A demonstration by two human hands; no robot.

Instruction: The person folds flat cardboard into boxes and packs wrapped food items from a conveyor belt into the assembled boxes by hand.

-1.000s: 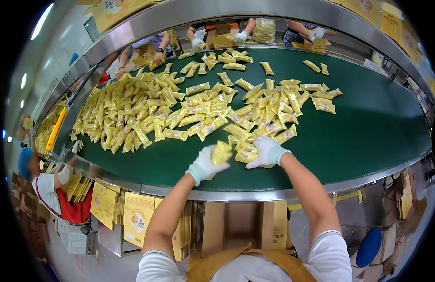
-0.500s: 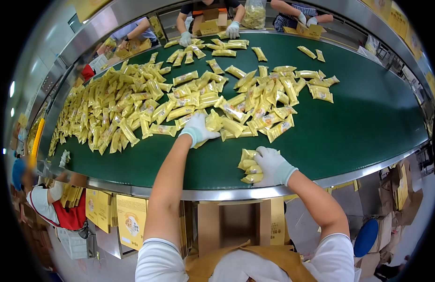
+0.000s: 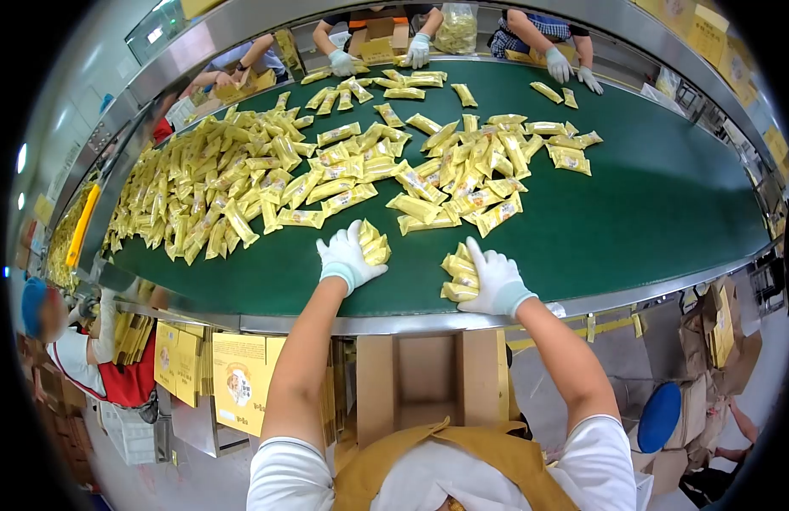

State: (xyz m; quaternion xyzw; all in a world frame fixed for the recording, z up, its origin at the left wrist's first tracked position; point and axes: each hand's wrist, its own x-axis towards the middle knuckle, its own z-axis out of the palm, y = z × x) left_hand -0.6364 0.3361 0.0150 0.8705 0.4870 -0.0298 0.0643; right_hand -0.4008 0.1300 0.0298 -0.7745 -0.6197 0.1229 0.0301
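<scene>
My left hand [image 3: 347, 258], in a white glove, is closed around a small bunch of yellow snack packets [image 3: 375, 244] just above the green belt. To its right, my right hand [image 3: 494, 283], gloved too, grips another stack of yellow packets [image 3: 460, 274] near the belt's front edge. The stacked ends face the gap between my hands. Beyond them, loose yellow packets [image 3: 475, 166] lie spread over the belt, with a dense heap [image 3: 190, 175] to the left. An open cardboard box [image 3: 472, 375] stands below the edge, in front of my body.
The green conveyor belt [image 3: 650, 213] has a metal front rim [image 3: 386, 325]. Co-workers' gloved hands [image 3: 417, 51] are at the far side. Flat yellow cartons [image 3: 238, 383] stand at lower left, near another person in a red apron [image 3: 129, 381]. A blue stool [image 3: 660, 417] is at right.
My left hand has drawn back from the pile toward me with a bunch of packets. My right hand keeps its stack. A far co-worker's hands have reached onto the belt.
</scene>
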